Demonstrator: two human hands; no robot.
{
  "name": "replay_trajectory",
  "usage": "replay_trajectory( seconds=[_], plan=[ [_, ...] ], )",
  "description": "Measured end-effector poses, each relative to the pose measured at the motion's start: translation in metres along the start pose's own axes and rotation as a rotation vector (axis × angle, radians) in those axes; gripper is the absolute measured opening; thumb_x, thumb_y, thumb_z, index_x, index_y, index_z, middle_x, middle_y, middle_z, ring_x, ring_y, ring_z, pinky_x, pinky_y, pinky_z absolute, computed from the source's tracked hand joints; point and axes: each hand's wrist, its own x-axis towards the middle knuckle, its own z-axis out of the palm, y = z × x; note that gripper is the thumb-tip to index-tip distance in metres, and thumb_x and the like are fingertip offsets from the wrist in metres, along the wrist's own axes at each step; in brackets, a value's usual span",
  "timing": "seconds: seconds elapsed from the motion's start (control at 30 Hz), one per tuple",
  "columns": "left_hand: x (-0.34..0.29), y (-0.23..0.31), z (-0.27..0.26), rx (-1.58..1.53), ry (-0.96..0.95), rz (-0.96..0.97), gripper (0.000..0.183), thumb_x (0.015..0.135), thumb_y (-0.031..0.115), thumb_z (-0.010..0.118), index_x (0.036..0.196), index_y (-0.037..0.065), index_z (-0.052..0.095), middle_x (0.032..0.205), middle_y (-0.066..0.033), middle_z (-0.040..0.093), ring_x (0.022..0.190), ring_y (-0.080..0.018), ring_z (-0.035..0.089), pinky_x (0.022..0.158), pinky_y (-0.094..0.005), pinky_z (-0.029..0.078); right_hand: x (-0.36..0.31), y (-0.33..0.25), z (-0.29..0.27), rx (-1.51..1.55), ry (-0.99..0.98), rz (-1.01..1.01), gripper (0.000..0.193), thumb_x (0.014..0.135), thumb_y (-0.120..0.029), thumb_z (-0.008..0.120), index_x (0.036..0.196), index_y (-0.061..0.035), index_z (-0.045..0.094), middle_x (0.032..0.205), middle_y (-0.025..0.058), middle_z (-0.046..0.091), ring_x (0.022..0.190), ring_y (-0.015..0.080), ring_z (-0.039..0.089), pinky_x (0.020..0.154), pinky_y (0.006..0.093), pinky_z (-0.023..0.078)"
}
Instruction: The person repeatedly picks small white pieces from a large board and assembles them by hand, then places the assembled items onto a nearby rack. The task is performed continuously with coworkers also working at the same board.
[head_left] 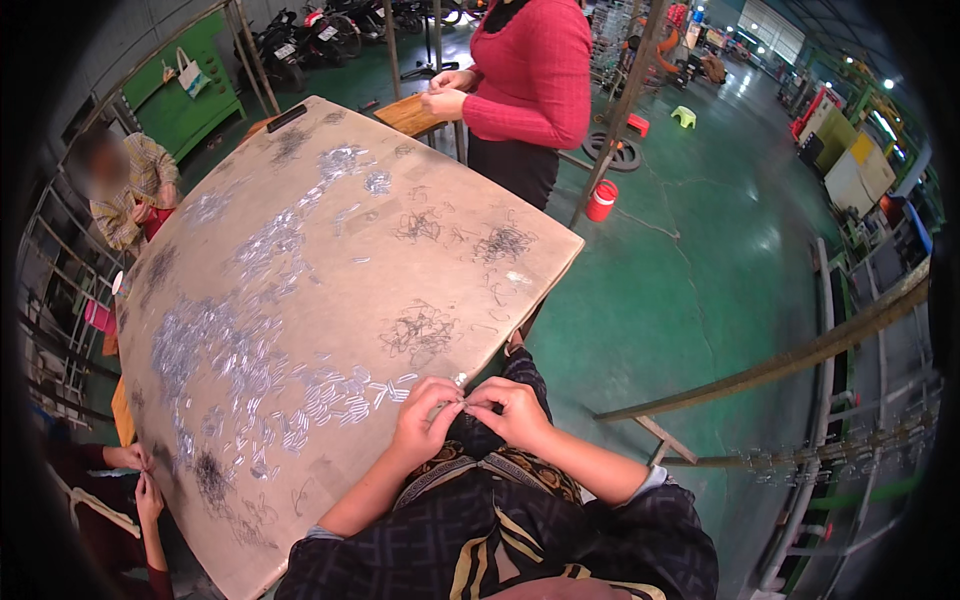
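My left hand (424, 418) and my right hand (513, 413) meet fingertip to fingertip at the near edge of the brown-topped table (345, 300). Both are closed in a pinch, and whatever sits between the fingers is too small to make out. Just left of my left hand lie loose, shiny, narrow silvery pieces (335, 395), which spread in a long band towards the far side. Beyond my hands is a loose pile of thin dark wire-like pieces (418, 330). A second dark pile (503, 243) lies near the table's right corner.
Across the table stands a person in a red top (530, 80), hands together. Another person (140, 190) is at the left side, and a third person's hands (140, 475) are at the lower left. A slanting metal rail (780, 365) and a red bucket (601, 201) are on the right.
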Motion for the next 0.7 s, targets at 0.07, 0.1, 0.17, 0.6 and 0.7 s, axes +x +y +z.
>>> replay_trajectory(
  seconds=[0.07,0.1,0.17,0.6,0.7],
  plan=[
    [-0.003,0.000,0.003,0.054,0.005,0.048,0.009,0.082,-0.001,0.065,0.090,0.001,0.061,0.093,-0.0121,0.065,0.085,-0.0280,0.061,0.076,-0.0349,0.047,-0.003,0.005,0.001,-0.002,-0.001,0.007,0.010,0.079,-0.002,0.074,0.088,-0.0006,0.070,0.084,0.0084,0.066,0.071,0.0178,0.065,0.064,0.0281,0.051],
    [-0.004,0.002,0.002,0.109,-0.001,0.070,0.011,0.081,-0.001,0.065,0.091,0.003,0.061,0.095,-0.0114,0.068,0.083,-0.0282,0.062,0.076,-0.0371,0.046,-0.004,0.004,0.000,0.017,-0.011,0.036,0.012,0.078,-0.002,0.075,0.089,-0.0013,0.071,0.085,0.0077,0.067,0.074,0.0170,0.066,0.065,0.0274,0.052],
    [-0.007,0.003,0.002,0.152,0.008,0.101,0.013,0.081,-0.002,0.065,0.092,0.004,0.062,0.095,-0.0105,0.068,0.082,-0.0273,0.062,0.076,-0.0363,0.046,-0.002,0.005,-0.003,0.014,-0.015,-0.049,0.011,0.078,-0.002,0.074,0.088,-0.0005,0.070,0.087,0.0079,0.066,0.071,0.0174,0.066,0.063,0.0274,0.052],
    [-0.033,0.012,-0.001,0.198,-0.005,0.173,0.018,0.079,-0.002,0.065,0.093,0.006,0.057,0.092,-0.0082,0.065,0.084,-0.0265,0.061,0.076,-0.0364,0.044,0.038,0.037,0.018,-0.392,-0.023,-0.199,0.012,0.076,-0.011,0.072,0.085,-0.0033,0.071,0.077,0.0120,0.061,0.076,0.0277,0.063,0.069,0.0382,0.051],
    [-0.038,0.008,0.001,0.212,-0.020,0.166,0.020,0.078,-0.005,0.064,0.093,0.006,0.056,0.094,-0.0092,0.066,0.081,-0.0259,0.061,0.076,-0.0372,0.043,0.055,0.048,0.044,-0.505,-0.084,-0.346,0.014,0.075,-0.011,0.070,0.088,-0.0046,0.071,0.078,0.0112,0.058,0.081,0.0295,0.059,0.073,0.0405,0.048]
  ],
)
